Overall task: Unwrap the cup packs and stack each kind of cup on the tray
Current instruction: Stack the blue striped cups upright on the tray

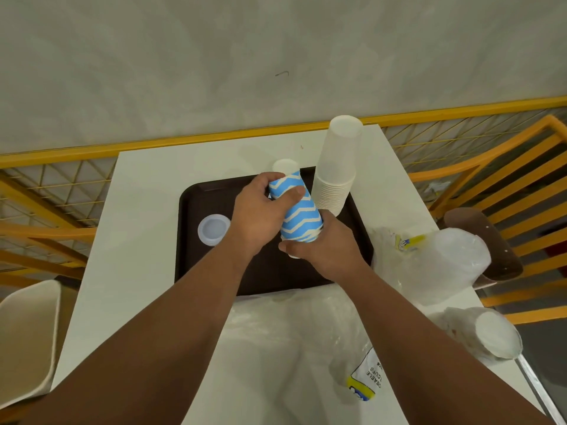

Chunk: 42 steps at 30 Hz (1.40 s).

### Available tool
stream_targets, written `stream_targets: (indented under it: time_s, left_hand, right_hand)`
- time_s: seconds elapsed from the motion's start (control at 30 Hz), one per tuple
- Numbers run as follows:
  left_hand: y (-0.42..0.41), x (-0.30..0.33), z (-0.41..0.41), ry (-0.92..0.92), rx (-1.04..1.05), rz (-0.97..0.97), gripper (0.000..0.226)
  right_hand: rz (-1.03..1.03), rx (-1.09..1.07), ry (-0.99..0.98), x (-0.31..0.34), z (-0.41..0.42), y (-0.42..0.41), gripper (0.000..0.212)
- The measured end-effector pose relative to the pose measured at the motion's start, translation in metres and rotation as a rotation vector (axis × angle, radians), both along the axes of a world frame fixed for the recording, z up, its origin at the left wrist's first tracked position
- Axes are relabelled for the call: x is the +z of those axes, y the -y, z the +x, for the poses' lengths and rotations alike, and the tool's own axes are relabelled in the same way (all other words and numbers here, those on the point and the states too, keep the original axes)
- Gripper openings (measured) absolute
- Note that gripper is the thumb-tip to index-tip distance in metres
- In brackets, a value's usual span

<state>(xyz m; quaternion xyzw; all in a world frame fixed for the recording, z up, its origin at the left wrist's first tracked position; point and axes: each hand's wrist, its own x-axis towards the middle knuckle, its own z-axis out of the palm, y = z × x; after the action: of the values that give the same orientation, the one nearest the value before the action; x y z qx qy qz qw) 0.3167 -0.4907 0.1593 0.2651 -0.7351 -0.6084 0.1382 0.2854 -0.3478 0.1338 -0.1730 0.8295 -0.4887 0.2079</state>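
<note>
Both hands busy over the middle of the brown tray [196, 271]. Left hand [260, 216] wrapped around the upper part of the blue zigzag cup stack [299, 210], thumb across the front. Right hand [325, 246] cupped under the stack's lower end, fingers curled round it, some white cup rim poking out beneath. Stack tilted, not upright yet, held just above the tray rather than resting on it, as far as could be told.

Just beyond the right hand: tall white cup stack [336, 176], standing upside down on the tray, nearly touching the blue one. Left of the left hand: single clear lid-looking cup [214, 230] on the tray. Small white cup [285, 166] peeking out behind the left hand's fingers.

Right of the right arm on the counter [138, 240]: crumpled clear wrapper [429, 265], plus another wrapped pack [491, 335] not yet opened. More loose wrapper [362, 378] between the forearms.

Tips for this step, just an opinion: should've straightened the stack before lowering, kept clear of the tall white tower since a bump looked likely to topple it, and let go bottom hand first.
</note>
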Motion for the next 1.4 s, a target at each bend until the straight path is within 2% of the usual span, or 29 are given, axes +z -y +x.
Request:
stream_targets:
  time_s: [0.17, 0.27, 0.37, 0.5, 0.77, 0.83, 0.9, 1.0, 1.07, 1.17, 1.23, 1.3, 1.4]
  left_hand:
    - [-0.012, 0.009, 0.000, -0.059, 0.178, -0.155, 0.036]
    - [0.000, 0.034, -0.012, -0.274, 0.302, -0.171, 0.029]
    - [0.018, 0.050, -0.030, -0.459, 0.266, -0.311, 0.033]
    - [0.022, 0.025, -0.051, -0.313, 0.097, -0.484, 0.039]
    - [0.018, -0.028, -0.052, 0.019, -0.075, -0.525, 0.036]
    - [0.019, -0.027, -0.049, 0.071, -0.099, -0.541, 0.037]
    - [0.018, -0.015, -0.044, 0.026, -0.051, -0.577, 0.038]
    - [0.006, 0.008, -0.029, -0.167, 0.096, -0.473, 0.034]
    - [-0.003, 0.016, -0.018, -0.113, 0.020, -0.313, 0.035]
    - [-0.012, 0.013, -0.006, 0.048, -0.184, -0.105, 0.048]
    - [-0.012, 0.011, -0.002, 0.017, -0.115, 0.005, 0.043]
    - [-0.013, 0.011, -0.002, -0.017, -0.031, 0.109, 0.038]
    - [-0.016, 0.008, -0.001, 0.016, 0.040, 0.101, 0.038]
  right_hand:
    - [0.005, -0.058, -0.136, -0.005, 0.005, -0.003, 0.060]
    - [0.017, -0.152, -0.114, -0.012, 0.004, -0.011, 0.058]
    - [0.011, -0.224, -0.045, -0.016, 0.002, -0.019, 0.055]
    - [0.013, -0.233, -0.029, -0.020, -0.001, -0.022, 0.055]
    - [0.026, -0.229, -0.024, -0.025, -0.004, -0.030, 0.058]
    - [0.030, -0.217, -0.017, -0.023, -0.005, -0.030, 0.058]
    - [0.025, -0.201, -0.012, -0.021, -0.006, -0.029, 0.060]
    - [-0.019, -0.170, 0.013, -0.016, -0.007, -0.026, 0.063]
    - [-0.065, -0.127, 0.039, -0.011, -0.007, -0.022, 0.066]
    - [-0.119, -0.038, 0.077, -0.006, -0.005, -0.016, 0.078]
    - [-0.192, -0.046, 0.146, -0.008, -0.003, -0.015, 0.083]
    - [-0.243, -0.076, 0.195, -0.011, -0.001, -0.015, 0.077]
    - [-0.173, -0.091, 0.120, -0.010, 0.005, -0.013, 0.059]
